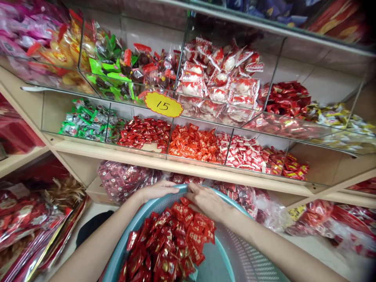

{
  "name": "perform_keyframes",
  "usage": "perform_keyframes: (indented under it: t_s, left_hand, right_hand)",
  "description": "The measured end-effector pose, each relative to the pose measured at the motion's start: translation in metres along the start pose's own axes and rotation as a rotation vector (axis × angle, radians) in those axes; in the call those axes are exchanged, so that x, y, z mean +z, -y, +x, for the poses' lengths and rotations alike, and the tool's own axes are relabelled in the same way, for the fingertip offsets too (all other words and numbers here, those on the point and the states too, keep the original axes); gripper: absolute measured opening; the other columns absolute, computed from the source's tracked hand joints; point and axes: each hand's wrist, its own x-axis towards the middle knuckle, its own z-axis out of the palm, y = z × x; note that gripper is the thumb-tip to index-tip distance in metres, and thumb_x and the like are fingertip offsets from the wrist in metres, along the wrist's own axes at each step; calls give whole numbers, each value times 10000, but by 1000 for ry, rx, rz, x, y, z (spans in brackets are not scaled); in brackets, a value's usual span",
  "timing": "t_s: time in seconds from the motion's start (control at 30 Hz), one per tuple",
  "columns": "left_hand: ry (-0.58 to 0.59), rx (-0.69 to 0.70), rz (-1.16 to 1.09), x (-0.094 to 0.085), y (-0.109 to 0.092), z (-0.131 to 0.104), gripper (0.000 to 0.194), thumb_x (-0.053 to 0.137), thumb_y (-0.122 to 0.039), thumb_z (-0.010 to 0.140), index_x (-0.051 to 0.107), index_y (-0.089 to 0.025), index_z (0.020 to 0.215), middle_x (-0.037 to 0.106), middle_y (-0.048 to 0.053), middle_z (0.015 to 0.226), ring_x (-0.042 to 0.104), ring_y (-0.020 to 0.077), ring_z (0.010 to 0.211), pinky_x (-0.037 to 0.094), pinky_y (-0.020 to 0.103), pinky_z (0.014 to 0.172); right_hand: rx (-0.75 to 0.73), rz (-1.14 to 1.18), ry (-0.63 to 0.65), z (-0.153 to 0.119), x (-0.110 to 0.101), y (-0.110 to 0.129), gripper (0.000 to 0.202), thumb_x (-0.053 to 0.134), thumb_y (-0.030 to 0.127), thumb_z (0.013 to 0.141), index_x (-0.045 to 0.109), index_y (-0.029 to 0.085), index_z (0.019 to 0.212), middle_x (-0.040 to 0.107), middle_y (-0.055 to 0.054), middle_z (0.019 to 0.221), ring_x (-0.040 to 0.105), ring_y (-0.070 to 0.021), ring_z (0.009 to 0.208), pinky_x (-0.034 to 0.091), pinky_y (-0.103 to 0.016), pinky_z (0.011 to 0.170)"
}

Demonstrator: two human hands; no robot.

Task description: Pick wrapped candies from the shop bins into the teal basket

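Candy shelves (117,156) stand ahead. Below them, my left hand (158,190) and right hand (207,200) hold the far rim of the teal basket (246,254), maybe so it won't tip (red-wrapped candies (167,246) fill it).

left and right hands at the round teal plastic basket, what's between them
Between the left hand and right hand, the head view shows a short bare stretch of teal basket rim.
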Motion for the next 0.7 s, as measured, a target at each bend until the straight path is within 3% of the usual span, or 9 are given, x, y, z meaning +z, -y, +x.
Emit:
perform_keyframes:
  t_s: [0.13, 0.27, 0.33, 0.47, 0.57, 0.7]
  left_hand:
    - [-20, -8, 8, -1, 1, 0, 397, 594, -479, 697, 644, -155, 921, 613, -6, 701, 472, 93, 546, 325, 201, 507]
    - [-21, -8, 22, -2, 2, 0, 421, 585, -481, 707, 642, -163, 977, 648, 15, 806, 523, 115, 616, 356, 205, 553]
    - [-26, -17, 27, -2, 1, 0, 425, 587, -480, 706, 642, -165, 985, 656, 23, 861, 546, 127, 664, 376, 209, 589]
    - [-21, -25, 24, -2, -2, -1, 431, 583, -488, 706, 643, -157, 975, 662, 30, 877, 564, 143, 699, 396, 220, 617]
    - [-17, -32, 24, -2, -3, -2, 444, 572, -499, 710, 642, -148, 972, 665, 36, 862, 569, 152, 701, 405, 227, 620]
    - [-34, -14, 64, -2, -2, -3, 426, 570, -489, 717, 645, -152, 966, 660, 28, 871, 564, 149, 715, 400, 216, 614]
  right_hand:
    - [35, -5, -13, 2, 2, 2, 112, 494, 256, 823, 568, 179, 859, 515, -62, 925, 528, -170, 824, 426, -268, 660]
    - [63, 121, -122, 7, -23, -10, 230, 440, 372, 852, 556, 196, 944, 527, -52, 894, 544, -149, 766, 417, -245, 629]
    - [171, 154, -224, 15, -41, -27, 256, 377, 363, 881, 550, 199, 972, 539, -51, 898, 554, -137, 745, 410, -237, 631]
    - [522, 41, -361, 42, -63, -70, 245, 381, 317, 876, 541, 194, 1014, 554, -70, 954, 573, -166, 820, 401, -252, 677]
    - [696, -7, -351, 62, -61, -89, 235, 408, 313, 859, 535, 183, 1008, 555, -91, 973, 577, -199, 865, 403, -268, 685]
    - [855, -23, -359, 75, -49, -93, 286, 412, 355, 855, 499, 156, 1042, 533, -133, 1027, 587, -226, 870, 417, -296, 676]
